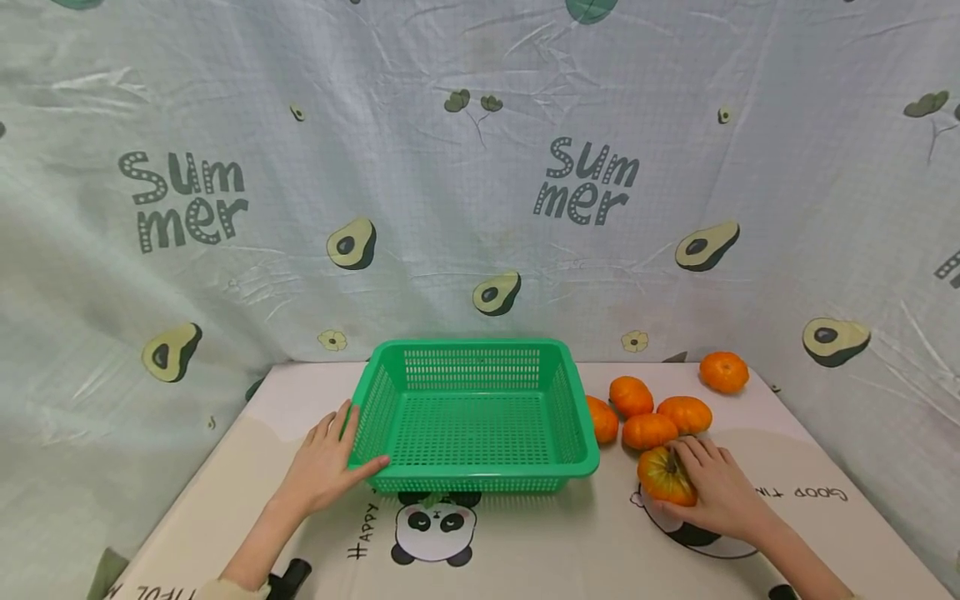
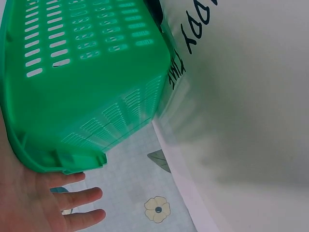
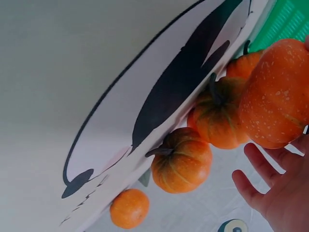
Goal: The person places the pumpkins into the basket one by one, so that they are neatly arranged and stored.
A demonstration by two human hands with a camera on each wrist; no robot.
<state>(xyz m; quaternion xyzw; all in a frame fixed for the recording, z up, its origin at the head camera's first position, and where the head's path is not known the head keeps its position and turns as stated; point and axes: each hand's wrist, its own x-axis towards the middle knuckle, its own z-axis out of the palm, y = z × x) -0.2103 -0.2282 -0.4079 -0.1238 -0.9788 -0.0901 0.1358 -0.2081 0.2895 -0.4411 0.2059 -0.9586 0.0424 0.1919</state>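
My left hand point(image 1: 322, 467) rests at the near left corner of a green plastic basket point(image 1: 480, 479). Its thumb lies over the rim and its straight fingers run along the left side; the left wrist view shows them by the rim point(image 2: 43, 170). To the right of the basket, my right hand point(image 1: 712, 496) holds a small orange pumpkin point(image 1: 663, 477) with a yellow-green top and a stem. In the right wrist view this pumpkin point(image 3: 277, 99) shows its speckled orange side, fingers point(image 3: 263, 166) around it. The basket holds nothing.
Several more small pumpkins point(image 1: 649, 431) cluster between the basket and my right hand. Another pumpkin point(image 1: 723, 372) sits apart at the far right corner of the table. Behind the table hangs a pale printed cloth point(image 1: 420, 208). The tablecloth point(image 1: 540, 550) carries panda prints.
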